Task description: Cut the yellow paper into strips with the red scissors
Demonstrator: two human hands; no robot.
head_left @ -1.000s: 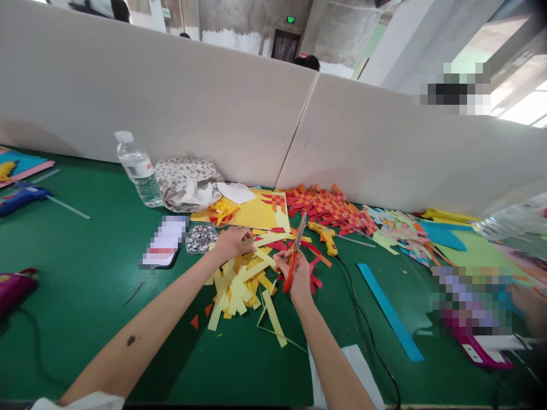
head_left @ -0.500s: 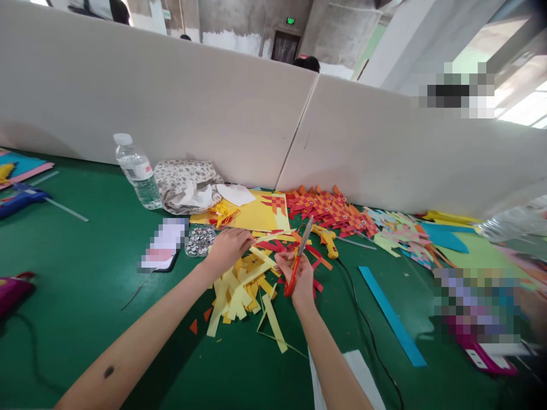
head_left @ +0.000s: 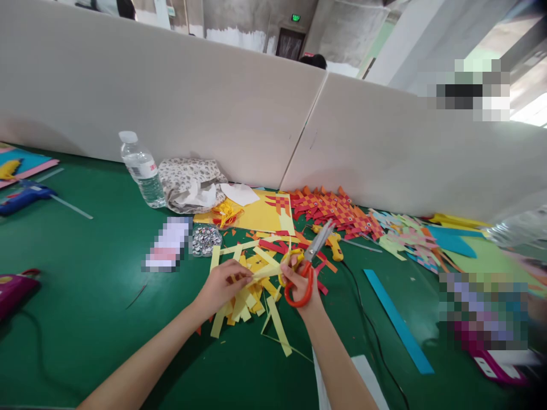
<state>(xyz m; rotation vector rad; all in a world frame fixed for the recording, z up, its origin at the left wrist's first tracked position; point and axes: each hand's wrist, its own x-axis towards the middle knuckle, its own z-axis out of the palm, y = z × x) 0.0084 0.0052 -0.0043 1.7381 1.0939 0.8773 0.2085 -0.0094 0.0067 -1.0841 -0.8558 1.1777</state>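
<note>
My left hand (head_left: pixel 223 286) pinches one end of a pale yellow paper strip (head_left: pixel 267 273) above the pile. In my right hand (head_left: pixel 304 287) are scissors (head_left: pixel 318 242) with red and yellow handles, their blades pointing up and away to the right. The right thumb and fingertips also meet the far end of the strip. Beneath both hands lies a loose heap of yellow paper strips (head_left: pixel 243 302). Red paper strips (head_left: pixel 273 246) are scattered just behind it. A yellow sheet (head_left: pixel 260 216) with a red-and-orange woven piece (head_left: pixel 280 203) on it lies farther back.
Woven red-and-orange paper fish (head_left: pixel 333 210) are piled by the white partition (head_left: pixel 213 102). A yellow glue gun (head_left: pixel 335 247) and its cord lie to the right, near a blue strip (head_left: pixel 397 319). Left stand a water bottle (head_left: pixel 143 173), a phone (head_left: pixel 168 245) and a bag of small googly eyes (head_left: pixel 205 241).
My left hand has come nearer and now stretches a pale yellow strip toward the right hand. The scissors have turned in the right hand, showing both handle loops.
</note>
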